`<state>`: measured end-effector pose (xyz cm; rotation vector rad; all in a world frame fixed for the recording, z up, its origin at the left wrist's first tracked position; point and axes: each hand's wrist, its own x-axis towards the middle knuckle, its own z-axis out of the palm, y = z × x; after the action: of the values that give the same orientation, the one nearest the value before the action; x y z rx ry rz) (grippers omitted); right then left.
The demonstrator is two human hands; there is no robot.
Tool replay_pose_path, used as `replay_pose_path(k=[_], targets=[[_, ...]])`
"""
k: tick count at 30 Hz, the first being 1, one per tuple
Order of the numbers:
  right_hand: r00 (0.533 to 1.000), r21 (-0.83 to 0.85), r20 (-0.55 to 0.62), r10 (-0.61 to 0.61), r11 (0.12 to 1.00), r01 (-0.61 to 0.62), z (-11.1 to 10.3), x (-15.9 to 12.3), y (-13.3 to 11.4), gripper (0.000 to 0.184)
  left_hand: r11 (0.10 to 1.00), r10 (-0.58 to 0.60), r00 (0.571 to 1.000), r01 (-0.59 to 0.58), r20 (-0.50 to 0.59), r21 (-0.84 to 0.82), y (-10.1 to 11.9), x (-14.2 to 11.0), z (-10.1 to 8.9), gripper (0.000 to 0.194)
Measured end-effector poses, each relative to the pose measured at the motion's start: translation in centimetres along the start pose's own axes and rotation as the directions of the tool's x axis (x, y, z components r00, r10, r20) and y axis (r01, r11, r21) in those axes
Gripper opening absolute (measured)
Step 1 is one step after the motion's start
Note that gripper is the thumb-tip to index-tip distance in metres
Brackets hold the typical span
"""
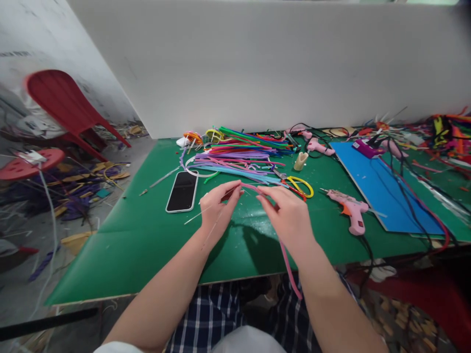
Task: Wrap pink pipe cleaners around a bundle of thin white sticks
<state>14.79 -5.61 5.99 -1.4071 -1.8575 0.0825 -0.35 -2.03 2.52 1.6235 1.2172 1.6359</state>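
Above the green tabletop, a pink pipe cleaner runs between my two hands. My left hand pinches one end of it, together with thin pale wires or sticks that poke out past the palm. The fingers of my right hand are closed on the same pipe cleaner a short way along, and its loose end hangs down beside my right wrist. Behind the hands lies a pile of coloured pipe cleaners. Scissors with yellow and red handles rest close to my right hand.
A phone lies left of my hands. On the right are a pink glue gun, a blue board and black cables. A beige holder stands farther back, before a white partition. A red chair is at left.
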Motion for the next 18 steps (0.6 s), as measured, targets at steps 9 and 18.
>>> replay_pose_path(k=[9, 18], targets=[[0.974, -0.228, -0.212, -0.083, 0.973, 0.033, 3.0, -0.5, 0.1, 0.02, 0.994, -0.103, 0.981, 0.108, 0.167, -0.025, 0.1, -0.3, 0.3, 0.023], [0.959, -0.209, -0.267, -0.096, 0.977, 0.04, 3.5, -0.7, 0.1, 0.018, 0.942, -0.219, 0.958, 0.257, 0.184, -0.217, 0.7, -0.4, 0.5, 0.019]])
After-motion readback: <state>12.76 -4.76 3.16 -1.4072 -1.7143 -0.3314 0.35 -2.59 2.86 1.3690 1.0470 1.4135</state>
